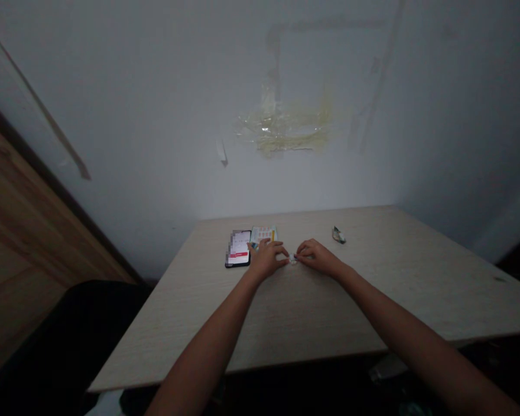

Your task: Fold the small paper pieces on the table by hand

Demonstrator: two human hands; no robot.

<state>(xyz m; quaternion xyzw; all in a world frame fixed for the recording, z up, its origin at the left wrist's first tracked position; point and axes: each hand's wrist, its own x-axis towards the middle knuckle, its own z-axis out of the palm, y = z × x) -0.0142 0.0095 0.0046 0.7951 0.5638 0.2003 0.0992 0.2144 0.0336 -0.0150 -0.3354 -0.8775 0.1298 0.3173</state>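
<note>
A small whitish piece lies between my two hands, low over the table or on it; it is too small and dim to name. My left hand has its thumb and forefinger closed in on the piece's left side, the other fingers bent above. From the right, my right hand pinches at the same piece, and a dark purplish spot shows at its fingertips. Just beyond my left hand lies a printed card or leaflet, partly covered by my fingers. A phone with a lit screen lies left of it.
A crumpled small wrapper lies on the pale wooden table, right of my hands. The wall with peeling tape stands behind the table. At the left are wooden panelling and a dark shape.
</note>
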